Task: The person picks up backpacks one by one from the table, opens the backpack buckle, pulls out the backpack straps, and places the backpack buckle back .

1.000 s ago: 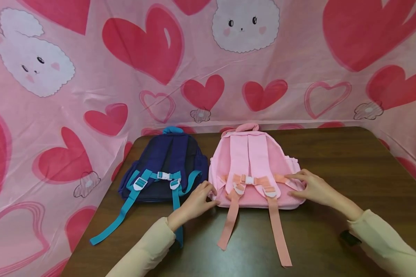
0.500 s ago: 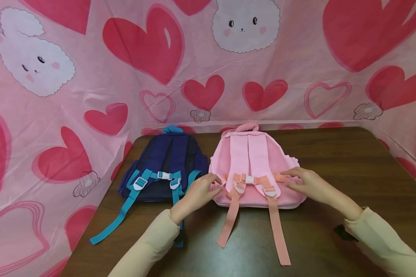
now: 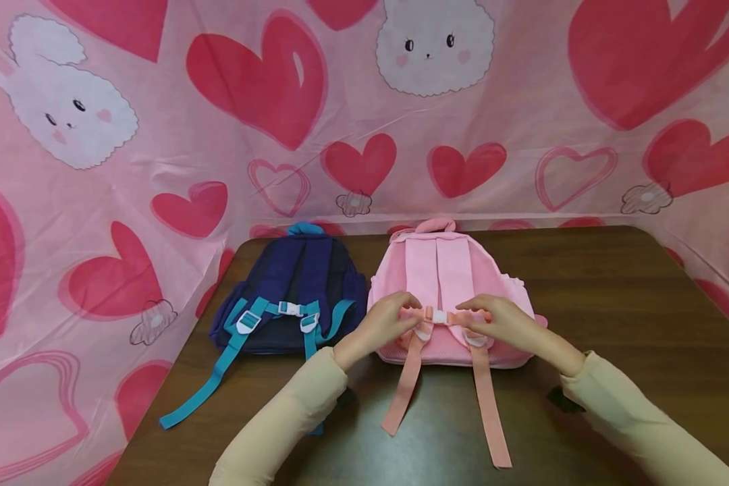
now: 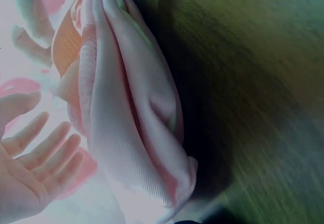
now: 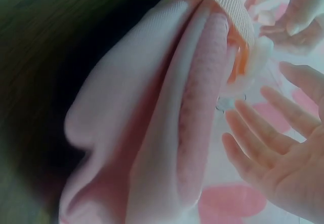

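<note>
While the left hand [image 3: 384,324] and right hand [image 3: 505,324] hover loosely spread, the pale-pink fabric backpack [image 3: 452,270] lies lengthwise front-to-back, looped handle [image 3: 435,225] pointing away.

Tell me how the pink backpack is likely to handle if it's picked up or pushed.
The pink backpack looks soft, so it would probably give when gripped: its fabric sides fold and crease. It seems unlikely to roll, lying broad and flat on the table. The orange straps would probably dangle when lifted, since their ends lie free.
</note>
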Demonstrator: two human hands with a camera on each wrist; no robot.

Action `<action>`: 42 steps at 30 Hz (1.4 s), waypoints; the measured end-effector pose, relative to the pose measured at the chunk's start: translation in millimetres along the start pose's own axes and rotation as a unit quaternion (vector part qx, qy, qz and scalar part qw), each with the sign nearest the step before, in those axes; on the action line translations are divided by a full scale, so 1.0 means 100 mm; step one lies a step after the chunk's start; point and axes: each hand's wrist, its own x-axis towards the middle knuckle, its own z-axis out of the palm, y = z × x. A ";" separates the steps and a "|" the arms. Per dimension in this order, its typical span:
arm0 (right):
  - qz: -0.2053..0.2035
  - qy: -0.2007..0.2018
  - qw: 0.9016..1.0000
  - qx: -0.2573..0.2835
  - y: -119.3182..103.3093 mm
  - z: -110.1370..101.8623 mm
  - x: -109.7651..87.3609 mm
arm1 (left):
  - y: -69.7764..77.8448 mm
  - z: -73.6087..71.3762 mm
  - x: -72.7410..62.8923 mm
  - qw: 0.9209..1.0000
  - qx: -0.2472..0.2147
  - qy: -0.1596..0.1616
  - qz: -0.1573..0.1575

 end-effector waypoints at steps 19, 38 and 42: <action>0.011 -0.031 0.999 0.016 0.00 0.15 0.23 | -0.03 0.14 0.24 0.998 -0.002 -0.056 -0.026; 0.019 -0.066 0.997 0.031 0.11 0.26 0.37 | -0.12 0.24 0.34 0.995 0.014 -0.101 -0.014; 0.006 -0.052 0.999 0.005 0.13 0.30 0.39 | -0.13 0.25 0.34 0.995 0.029 -0.097 -0.007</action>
